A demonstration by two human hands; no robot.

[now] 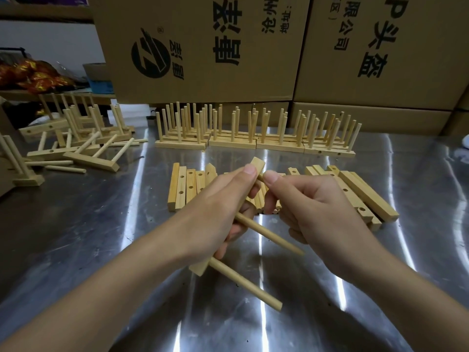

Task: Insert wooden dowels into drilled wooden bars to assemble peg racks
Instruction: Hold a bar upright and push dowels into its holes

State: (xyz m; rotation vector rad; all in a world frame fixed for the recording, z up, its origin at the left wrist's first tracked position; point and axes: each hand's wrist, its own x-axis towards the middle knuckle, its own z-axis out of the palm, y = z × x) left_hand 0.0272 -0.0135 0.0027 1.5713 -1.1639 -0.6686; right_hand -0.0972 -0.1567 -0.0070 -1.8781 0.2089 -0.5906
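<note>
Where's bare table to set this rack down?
Bare steel table left of the drilled bars, in front of the toppled racks; the near stretch under the half-built rack; the right side past the bars. Crowded: the standing racks along the back and those bars.

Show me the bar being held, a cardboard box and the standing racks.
Held bar (258, 165), head view, top end above the thumbs.
Cardboard box (200, 47), head view, printed front face.
Standing racks (180, 145), head view, front base strip.
</note>
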